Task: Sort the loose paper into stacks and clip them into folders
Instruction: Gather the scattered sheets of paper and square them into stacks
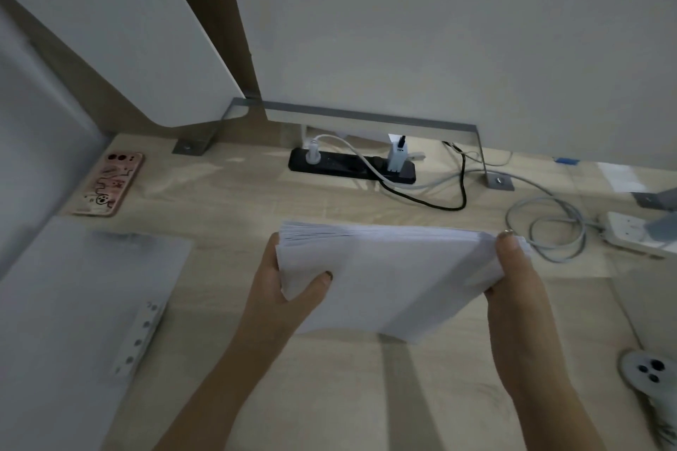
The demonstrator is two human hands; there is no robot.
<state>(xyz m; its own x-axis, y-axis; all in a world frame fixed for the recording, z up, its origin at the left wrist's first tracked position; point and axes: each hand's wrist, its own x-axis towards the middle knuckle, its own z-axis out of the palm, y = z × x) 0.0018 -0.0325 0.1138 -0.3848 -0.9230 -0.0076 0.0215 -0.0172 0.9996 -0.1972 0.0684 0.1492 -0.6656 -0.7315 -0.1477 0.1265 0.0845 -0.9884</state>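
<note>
A thick stack of white paper (395, 275) is held above the wooden desk (329, 395), tilted with its far edge up. My left hand (282, 286) grips its left side, thumb on top. On the right side my right hand (513, 275) holds it, fingers curled over the edge. On the desk at the left lies a translucent white folder (66, 304) with a punched binding strip (141, 337) along its right edge.
A pink phone (110, 184) lies at the back left. A black power strip (351, 167) with plugs and cables sits at the back, under a metal partition frame. A grey coiled cable (549, 227) and white socket block (637, 232) are at right. A white device (648, 370) lies lower right.
</note>
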